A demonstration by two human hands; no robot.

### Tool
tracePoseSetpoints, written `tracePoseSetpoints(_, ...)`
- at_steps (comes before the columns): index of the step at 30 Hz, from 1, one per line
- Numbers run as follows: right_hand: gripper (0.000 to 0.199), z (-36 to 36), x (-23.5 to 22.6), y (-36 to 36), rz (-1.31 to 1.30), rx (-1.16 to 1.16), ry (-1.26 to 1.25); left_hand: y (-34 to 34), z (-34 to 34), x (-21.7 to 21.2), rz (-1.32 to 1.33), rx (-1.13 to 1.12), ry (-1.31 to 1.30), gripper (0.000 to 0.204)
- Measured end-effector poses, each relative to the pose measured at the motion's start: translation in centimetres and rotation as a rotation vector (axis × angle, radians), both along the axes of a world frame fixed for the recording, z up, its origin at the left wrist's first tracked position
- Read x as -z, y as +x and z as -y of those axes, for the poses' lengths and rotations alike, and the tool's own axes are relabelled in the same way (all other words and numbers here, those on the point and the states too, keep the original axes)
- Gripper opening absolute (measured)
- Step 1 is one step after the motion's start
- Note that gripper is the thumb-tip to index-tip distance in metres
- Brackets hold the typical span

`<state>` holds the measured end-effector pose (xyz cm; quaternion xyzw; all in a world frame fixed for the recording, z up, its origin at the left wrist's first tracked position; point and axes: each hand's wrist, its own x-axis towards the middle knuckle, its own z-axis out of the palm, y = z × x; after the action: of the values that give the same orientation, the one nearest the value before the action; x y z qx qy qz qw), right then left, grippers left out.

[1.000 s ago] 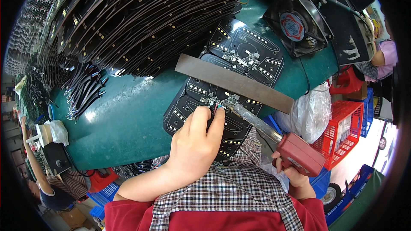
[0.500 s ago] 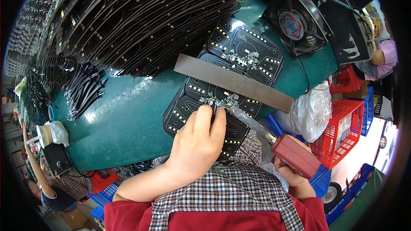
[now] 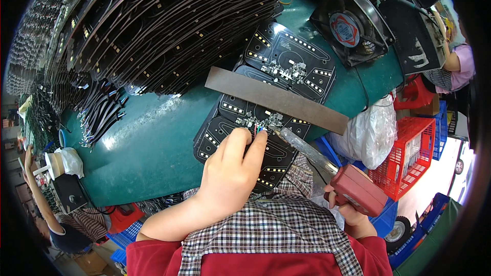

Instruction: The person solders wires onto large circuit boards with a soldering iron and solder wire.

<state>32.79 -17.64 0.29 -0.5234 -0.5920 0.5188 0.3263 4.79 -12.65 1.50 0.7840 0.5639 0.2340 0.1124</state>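
My left hand (image 3: 227, 171) is closed, its thumb and fingertips pinching a few thin coloured wires (image 3: 259, 129) against a black circuit board (image 3: 217, 135). Small light squares dot this board, and a cluster of components sits at its middle. In my right hand (image 3: 353, 218) is a soldering gun (image 3: 358, 190) with a red handle and a long grey barrel. Its tip lies just right of the wires, near the components; whether it touches them I cannot tell. A flat brown bar (image 3: 276, 99) lies slantwise across the boards, above both hands.
Tall stacks of black boards (image 3: 169, 30) fill the far left of the green table (image 3: 148, 158). Below them lies a bundle of black cables (image 3: 102, 112). A square fan (image 3: 350, 28) stands at far right; a red crate (image 3: 404, 158) and plastic bag (image 3: 371, 133) are beyond the edge.
The soldering gun has drawn slightly right and toward me, its tip a little farther from the pinched wires. My left hand keeps its pinch and has shifted only slightly.
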Motion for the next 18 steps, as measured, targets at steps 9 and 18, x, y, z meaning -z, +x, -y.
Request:
tracePoseSetpoints(9, 0.074, -0.44, 0.15, 0.29, 0.007, -0.078, -0.076, 0.03, -0.62, -0.81, -0.127, 0.078, 0.037, 0.032)
tracePoseSetpoints(18, 0.071, -0.55, 0.01, -0.03, 0.088, -0.090, -0.017, 0.14, -0.52, -0.71, -0.146, 0.074, 0.064, 0.034)
